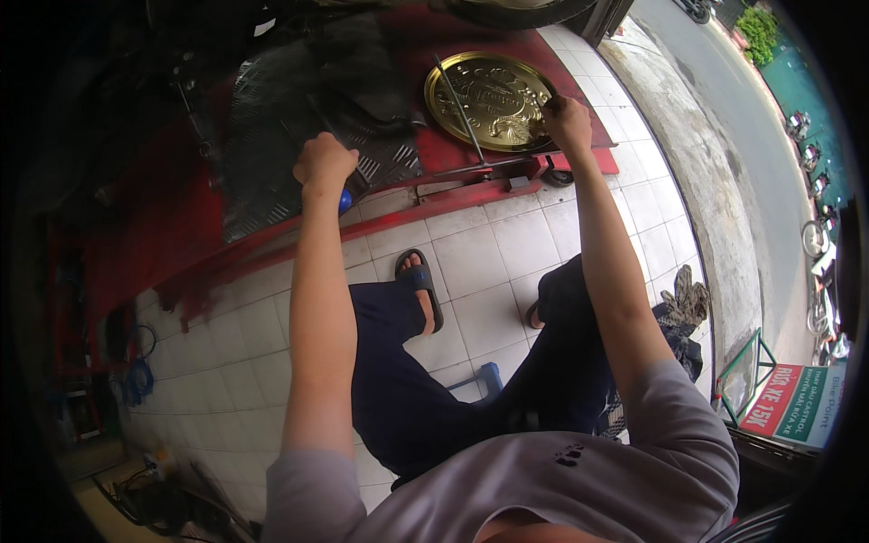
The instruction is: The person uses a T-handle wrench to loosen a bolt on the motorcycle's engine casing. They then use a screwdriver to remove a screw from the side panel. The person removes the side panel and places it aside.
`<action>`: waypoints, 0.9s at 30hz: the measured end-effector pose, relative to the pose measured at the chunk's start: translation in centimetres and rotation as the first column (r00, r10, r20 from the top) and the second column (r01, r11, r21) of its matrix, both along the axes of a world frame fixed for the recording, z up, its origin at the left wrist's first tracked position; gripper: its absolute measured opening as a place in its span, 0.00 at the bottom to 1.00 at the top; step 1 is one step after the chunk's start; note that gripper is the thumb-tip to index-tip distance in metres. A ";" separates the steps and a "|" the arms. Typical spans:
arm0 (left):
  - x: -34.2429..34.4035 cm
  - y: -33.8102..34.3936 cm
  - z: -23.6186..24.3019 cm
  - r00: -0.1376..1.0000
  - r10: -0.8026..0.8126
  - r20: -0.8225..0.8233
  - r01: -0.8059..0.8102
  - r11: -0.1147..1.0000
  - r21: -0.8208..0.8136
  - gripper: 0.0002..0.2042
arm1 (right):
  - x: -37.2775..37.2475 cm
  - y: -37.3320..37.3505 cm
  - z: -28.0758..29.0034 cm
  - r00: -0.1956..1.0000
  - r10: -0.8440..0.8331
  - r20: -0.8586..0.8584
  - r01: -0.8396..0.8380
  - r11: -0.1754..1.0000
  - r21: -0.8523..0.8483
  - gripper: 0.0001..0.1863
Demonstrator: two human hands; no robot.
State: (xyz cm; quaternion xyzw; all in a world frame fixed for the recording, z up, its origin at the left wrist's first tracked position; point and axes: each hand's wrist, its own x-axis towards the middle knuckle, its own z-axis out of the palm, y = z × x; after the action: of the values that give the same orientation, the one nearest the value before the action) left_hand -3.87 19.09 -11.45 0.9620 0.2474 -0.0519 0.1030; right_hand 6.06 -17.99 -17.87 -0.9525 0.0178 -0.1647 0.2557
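Observation:
My left hand (323, 161) is closed over the black treadplate (267, 136) of a red platform (127, 249), near its front edge; what it holds, if anything, is hidden. A blue rounded object (345, 201) shows just below it. My right hand (568, 122) is closed at the right rim of a round, embossed gold tray (480, 95) lying on the red surface; I cannot make out what is in its fingers. A thin metal rod (457, 109) crosses the tray's left part.
A tire (516, 11) hangs over the platform's back, with dark metal parts (190, 100) at left. My sandalled feet stand on white tiles (475, 244). A blue stool (489, 378) is under me. Crumpled cloth (683, 299), a signboard (783, 401) and a street with parked motorbikes are at right.

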 end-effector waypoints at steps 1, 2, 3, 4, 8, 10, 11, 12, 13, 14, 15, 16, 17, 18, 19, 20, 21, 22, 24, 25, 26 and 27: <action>0.0 -0.1 -0.1 1.000 -0.020 0.006 0.020 1.000 -0.002 0.21 | 0.2 0.1 0.0 1.000 0.008 0.030 -0.008 1.000 0.012 0.12; 0.1 -0.2 -0.1 0.999 -0.041 0.012 0.041 0.999 -0.005 0.21 | 0.3 0.1 0.0 0.998 0.024 0.052 -0.024 1.000 -0.007 0.11; 0.0 -0.3 -0.1 0.998 -0.054 0.015 0.054 0.999 -0.006 0.21 | 0.2 0.3 0.2 0.998 0.048 0.037 -0.048 0.999 0.003 0.11; 0.0 -0.4 0.1 0.998 -0.060 0.014 0.061 0.998 -0.013 0.21 | 0.1 0.4 0.5 0.997 0.071 0.022 -0.072 0.997 0.013 0.11; -0.3 -1.1 1.6 0.999 -0.012 -0.052 0.011 1.000 -0.019 0.23 | -0.4 -0.8 1.4 0.986 0.085 -0.142 -0.090 0.996 -0.028 0.14; -0.2 -0.4 1.4 0.994 -0.005 -0.107 0.003 1.000 -0.023 0.24 | -0.5 -1.1 1.9 0.954 0.108 -0.279 -0.125 0.991 -0.044 0.15; -0.1 -0.2 1.2 0.991 -0.002 -0.135 -0.001 1.000 -0.025 0.24 | -0.7 -1.3 2.0 0.946 0.113 -0.305 -0.138 0.989 -0.061 0.15; -0.1 -0.5 1.3 0.991 0.007 -0.133 -0.012 0.999 -0.035 0.25 | -1.1 -1.2 2.2 0.936 0.117 -0.331 -0.150 0.986 -0.075 0.15; -0.1 -0.6 1.3 0.992 0.015 -0.124 -0.020 0.999 -0.040 0.25 | -1.4 -1.1 2.3 0.926 0.120 -0.358 -0.162 0.983 -0.089 0.15; 0.0 -0.7 1.2 0.993 0.022 -0.115 -0.028 0.999 -0.044 0.26 | -1.5 -1.1 2.0 0.938 0.122 -0.323 -0.165 0.980 -0.112 0.16; 0.1 -0.8 1.2 0.994 0.030 -0.107 -0.036 0.998 -0.048 0.26 | -1.7 -0.9 2.2 0.938 0.126 -0.322 -0.173 0.977 -0.122 0.16; 0.1 -0.9 1.1 0.995 0.027 -0.098 -0.030 0.999 -0.029 0.24 | -1.8 -0.7 2.5 0.938 0.131 -0.320 -0.182 0.974 -0.133 0.16; 0.1 -1.0 1.0 0.996 0.025 -0.089 -0.026 1.000 -0.011 0.22 | -1.8 -0.6 2.7 0.938 0.137 -0.319 -0.190 0.971 -0.143 0.16; 0.1 -1.1 0.9 0.997 0.023 -0.078 -0.023 1.000 0.007 0.20 | -2.0 -0.1 3.0 0.933 0.160 -0.322 -0.218 0.964 -0.151 0.15; 0.2 -1.0 0.8 0.997 0.020 -0.077 -0.019 1.000 0.012 0.20 | -2.4 0.4 3.3 0.927 0.184 -0.325 -0.246 0.956 -0.159 0.14; 0.3 -1.0 0.6 0.997 0.017 -0.075 -0.015 1.000 0.018 0.20 | -2.7 0.9 3.5 0.921 0.208 -0.329 -0.274 0.947 -0.166 0.13; 0.3 -1.2 0.7 0.997 0.012 -0.073 -0.010 1.000 0.023 0.20 | -2.8 1.2 3.4 0.924 0.193 -0.331 -0.261 0.950 -0.174 0.12; 0.4 -1.3 0.7 0.997 0.010 -0.075 -0.008 1.000 0.025 0.20 | -3.0 1.5 3.4 0.926 0.178 -0.333 -0.248 0.952 -0.181 0.11; 0.4 -1.5 1.0 0.997 0.007 -0.079 -0.004 1.000 0.029 0.20 | -3.5 2.0 4.0 0.923 0.148 -0.355 -0.223 0.958 -0.180 0.11; 0.5 -1.6 1.1 0.996 0.017 -0.086 -0.015 1.000 0.026 0.20 | -3.4 2.0 3.8 0.926 0.134 -0.353 -0.212 0.958 -0.193 0.11; 0.6 -1.6 1.1 0.995 0.028 -0.092 -0.026 0.999 0.023 0.20 | -3.3 2.0 3.5 0.929 0.120 -0.350 -0.201 0.958 -0.206 0.10; 0.7 -1.6 1.2 0.994 0.038 -0.099 -0.036 0.999 0.021 0.20 | -3.3 2.1 3.4 0.932 0.105 -0.347 -0.190 0.957 -0.218 0.10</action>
State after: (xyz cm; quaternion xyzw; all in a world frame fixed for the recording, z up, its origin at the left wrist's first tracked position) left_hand -3.21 17.48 -10.23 0.9545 0.2704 -0.0953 0.0822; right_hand 2.79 -15.89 -14.46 -0.9895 -0.0322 0.0171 0.1398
